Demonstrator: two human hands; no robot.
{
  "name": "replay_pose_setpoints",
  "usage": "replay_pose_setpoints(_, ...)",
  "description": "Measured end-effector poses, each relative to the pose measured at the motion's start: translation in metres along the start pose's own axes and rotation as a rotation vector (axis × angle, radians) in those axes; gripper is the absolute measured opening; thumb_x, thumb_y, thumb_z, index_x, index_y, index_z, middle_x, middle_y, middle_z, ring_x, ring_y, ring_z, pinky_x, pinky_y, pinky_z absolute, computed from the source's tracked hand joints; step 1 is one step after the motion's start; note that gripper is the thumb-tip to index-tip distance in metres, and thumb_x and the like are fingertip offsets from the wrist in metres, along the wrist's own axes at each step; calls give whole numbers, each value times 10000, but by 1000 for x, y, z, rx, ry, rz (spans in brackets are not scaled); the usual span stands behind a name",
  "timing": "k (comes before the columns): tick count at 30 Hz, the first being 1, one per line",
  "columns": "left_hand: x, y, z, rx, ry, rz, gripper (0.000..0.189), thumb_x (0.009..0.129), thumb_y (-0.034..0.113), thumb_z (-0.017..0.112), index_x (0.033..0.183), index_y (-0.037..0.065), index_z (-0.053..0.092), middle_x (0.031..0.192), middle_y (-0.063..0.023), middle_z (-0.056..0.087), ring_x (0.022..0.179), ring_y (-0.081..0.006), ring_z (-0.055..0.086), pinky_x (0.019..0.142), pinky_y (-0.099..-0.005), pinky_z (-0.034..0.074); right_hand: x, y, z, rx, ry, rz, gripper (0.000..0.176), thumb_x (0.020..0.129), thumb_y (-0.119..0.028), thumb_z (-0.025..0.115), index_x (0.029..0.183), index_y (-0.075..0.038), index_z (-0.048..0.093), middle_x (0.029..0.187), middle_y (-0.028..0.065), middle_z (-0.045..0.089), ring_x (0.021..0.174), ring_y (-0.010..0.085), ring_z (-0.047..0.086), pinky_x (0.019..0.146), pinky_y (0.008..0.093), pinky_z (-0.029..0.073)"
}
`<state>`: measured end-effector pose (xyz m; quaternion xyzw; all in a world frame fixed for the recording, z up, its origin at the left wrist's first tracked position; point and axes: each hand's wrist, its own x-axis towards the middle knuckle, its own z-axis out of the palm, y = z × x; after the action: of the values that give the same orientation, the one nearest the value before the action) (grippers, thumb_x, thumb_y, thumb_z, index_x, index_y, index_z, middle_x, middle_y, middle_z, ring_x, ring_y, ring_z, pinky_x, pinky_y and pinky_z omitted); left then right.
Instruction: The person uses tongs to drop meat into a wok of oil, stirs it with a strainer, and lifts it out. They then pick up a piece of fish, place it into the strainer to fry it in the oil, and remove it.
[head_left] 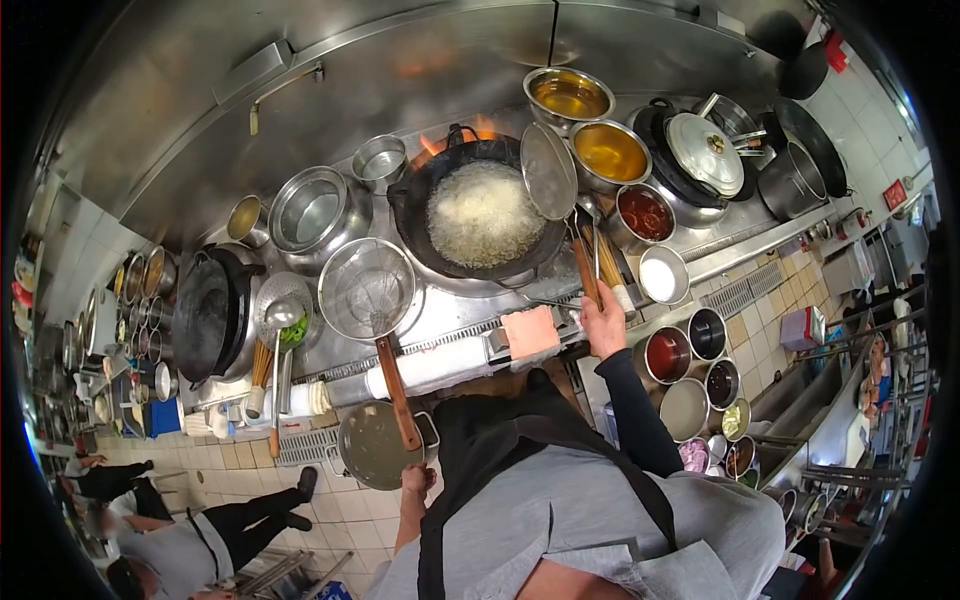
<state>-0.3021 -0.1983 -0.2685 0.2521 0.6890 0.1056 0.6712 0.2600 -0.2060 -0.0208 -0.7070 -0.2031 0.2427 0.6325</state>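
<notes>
My right hand is closed around the wooden handle of a round skimmer. The skimmer's disc is tilted up at the right rim of a black wok. Pale, foaming food bubbles in oil inside the wok, and flames show behind it. My left hand is a fist low at my side, with nothing seen sticking out of it. Just above that fist ends the wooden handle of a wire strainer, which rests on the steel counter. A metal ladle handle stands close by the skimmer's handle.
Bowls of yellow oil and a pot of red sauce stand right of the wok. Left are a steel pot, a second wok and a ladle. A large pot sits below. Another person is at lower left.
</notes>
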Motion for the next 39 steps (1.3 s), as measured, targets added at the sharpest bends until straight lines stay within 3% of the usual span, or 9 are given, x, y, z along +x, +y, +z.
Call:
replay_pose_setpoints(3,-24,14,12,-22,-23,14,129,1007,116,505,1024,10,578,730,-128,645,586,-201,631,508,-320,540,1,9,-6,-38,4,-13,531,979,-63,582,1465,75,420,841,20,573,627,76,512,547,233,436)
replay_pose_setpoints(7,-50,19,19,238,-29,74,129,1006,106,513,967,18,599,742,-124,649,594,-196,621,527,-319,532,21,51,-21,-154,-8,-123,538,983,-74,583,1484,31,419,884,27,589,632,78,522,541,250,450)
replay_pose_setpoints(13,-59,19,19,445,-43,71,168,1009,97,515,907,24,627,752,-117,650,597,-192,606,544,-321,526,41,58,-12,-238,-25,-72,537,993,-117,586,1502,-41,433,891,61,627,634,114,552,543,275,459)
replay_pose_setpoints(15,-59,16,19,391,-53,55,163,1011,96,514,926,21,631,750,-118,649,597,-192,606,543,-324,527,41,51,3,-88,-83,75,523,987,-155,602,1477,-26,475,951,124,673,711,172,617,627,308,503)
replay_pose_setpoints(19,-66,22,21,326,-13,49,142,1017,103,515,994,10,621,744,-121,644,589,-191,604,532,-325,527,47,8,0,372,-381,596,579,1011,-129,586,1536,-78,348,808,50,551,520,58,379,407,237,266)
replay_pose_setpoints(22,-51,12,16,312,-22,51,146,1023,109,513,1025,-3,606,734,-117,637,572,-189,599,518,-319,523,65,11,-6,557,-474,748,503,1029,-130,551,1492,-94,359,784,27,538,496,40,353,388,205,253)
replay_pose_setpoints(26,-46,5,15,329,-33,114,153,1030,118,507,986,-1,593,701,-101,620,548,-183,591,498,-314,516,60,3,-9,600,-543,668,491,1034,-136,543,1491,-94,368,795,31,529,496,32,348,383,187,242)
replay_pose_setpoints(29,-53,14,19,376,-43,137,162,1029,123,512,926,16,577,678,-94,608,535,-178,583,481,-312,502,27,-11,7,364,-456,573,556,1030,-146,554,1538,-103,333,797,38,542,496,29,347,383,183,243)
replay_pose_setpoints(39,-35,-14,15,405,-134,165,154,1013,112,519,923,9,590,675,-90,602,535,-192,572,470,-338,475,19,-14,-19,369,-398,577,652,1007,-138,581,1588,-116,285,785,33,563,480,35,347,382,203,238)
